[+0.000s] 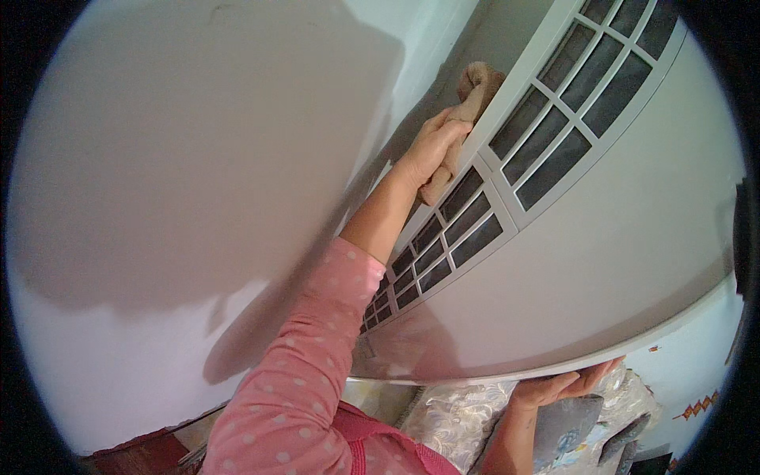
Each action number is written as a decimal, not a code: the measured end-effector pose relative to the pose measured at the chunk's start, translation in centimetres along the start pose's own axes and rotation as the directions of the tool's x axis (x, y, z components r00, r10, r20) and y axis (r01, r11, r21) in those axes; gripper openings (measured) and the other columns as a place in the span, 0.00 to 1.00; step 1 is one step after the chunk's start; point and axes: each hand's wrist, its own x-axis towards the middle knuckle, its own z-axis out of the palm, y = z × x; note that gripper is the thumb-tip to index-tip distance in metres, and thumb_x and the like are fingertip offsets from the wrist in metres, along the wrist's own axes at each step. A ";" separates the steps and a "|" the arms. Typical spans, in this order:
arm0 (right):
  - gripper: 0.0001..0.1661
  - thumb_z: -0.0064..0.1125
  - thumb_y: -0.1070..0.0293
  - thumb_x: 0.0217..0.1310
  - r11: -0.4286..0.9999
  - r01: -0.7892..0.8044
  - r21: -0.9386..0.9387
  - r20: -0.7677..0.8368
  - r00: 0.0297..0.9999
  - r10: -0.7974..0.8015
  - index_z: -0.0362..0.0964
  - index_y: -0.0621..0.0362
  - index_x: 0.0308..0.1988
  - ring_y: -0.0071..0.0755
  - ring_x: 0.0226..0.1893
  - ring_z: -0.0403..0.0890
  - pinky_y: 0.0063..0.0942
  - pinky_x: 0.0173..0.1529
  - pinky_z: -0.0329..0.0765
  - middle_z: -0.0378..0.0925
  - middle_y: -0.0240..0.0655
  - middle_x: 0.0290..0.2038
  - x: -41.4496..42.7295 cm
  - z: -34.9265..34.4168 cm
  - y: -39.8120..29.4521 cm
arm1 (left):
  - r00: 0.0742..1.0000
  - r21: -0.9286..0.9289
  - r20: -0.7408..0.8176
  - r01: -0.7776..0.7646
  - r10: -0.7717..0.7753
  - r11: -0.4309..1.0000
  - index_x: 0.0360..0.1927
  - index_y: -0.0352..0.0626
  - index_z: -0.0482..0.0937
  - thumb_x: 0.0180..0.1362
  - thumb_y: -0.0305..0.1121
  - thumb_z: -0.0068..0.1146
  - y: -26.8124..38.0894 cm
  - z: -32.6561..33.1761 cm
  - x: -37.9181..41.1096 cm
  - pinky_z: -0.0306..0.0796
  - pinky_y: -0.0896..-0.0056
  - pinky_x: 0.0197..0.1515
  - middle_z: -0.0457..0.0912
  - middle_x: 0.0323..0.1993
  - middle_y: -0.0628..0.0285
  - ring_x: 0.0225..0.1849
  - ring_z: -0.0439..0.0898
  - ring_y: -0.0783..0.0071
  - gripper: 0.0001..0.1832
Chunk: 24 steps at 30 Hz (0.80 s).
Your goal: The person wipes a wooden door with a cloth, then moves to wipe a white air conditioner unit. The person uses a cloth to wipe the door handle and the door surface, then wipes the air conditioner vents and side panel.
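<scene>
A white housing with a grille along its top, which looks like a wall-mounted air conditioner, fills the right half of the view. My left hand, on the outstretched arm, holds a bunched brown cloth. The cloth lies on the strip beside the grille, between it and the wall, and part of it is hidden by the fingers. Lower right, my right hand is against the housing's lower edge with its palm and fingers; some fingertips are hidden behind that edge.
A white wall with large shadows stands on the left. Below the housing are a patterned cushion and a grey cushion. A dark object shows at the right rim. Reddish-brown flooring appears at lower left.
</scene>
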 end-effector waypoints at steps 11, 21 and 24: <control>0.36 0.29 0.49 0.70 0.979 0.037 -0.202 0.074 0.997 -0.022 0.40 0.60 0.67 0.45 0.69 0.45 0.48 0.70 0.47 0.39 0.45 0.69 -1.2 -1.2 0.2 | 0.831 0.056 -0.320 0.497 -0.456 0.866 0.53 0.44 0.74 0.56 0.47 0.51 -13.1 -10.0 -11.8 0.70 0.67 0.39 0.78 0.39 0.61 0.38 0.75 0.71 0.25; 0.34 0.28 0.50 0.70 0.972 -0.053 -0.230 0.051 0.997 0.066 0.40 0.57 0.67 0.44 0.69 0.47 0.46 0.68 0.51 0.41 0.45 0.68 -1.3 -1.1 -0.1 | 0.642 0.003 -0.443 0.699 -0.626 0.715 0.48 0.41 0.77 0.55 0.47 0.53 -28.1 -20.1 -17.5 0.70 0.65 0.41 0.78 0.39 0.60 0.38 0.75 0.68 0.23; 0.35 0.30 0.49 0.70 0.944 0.148 -0.295 0.114 0.986 -0.119 0.41 0.58 0.67 0.44 0.69 0.48 0.47 0.69 0.49 0.41 0.45 0.68 -0.8 -0.7 0.3 | 0.689 -0.065 -0.507 0.569 -0.518 0.820 0.46 0.40 0.77 0.55 0.47 0.53 -28.5 -20.5 -18.0 0.70 0.65 0.42 0.78 0.39 0.60 0.38 0.75 0.68 0.22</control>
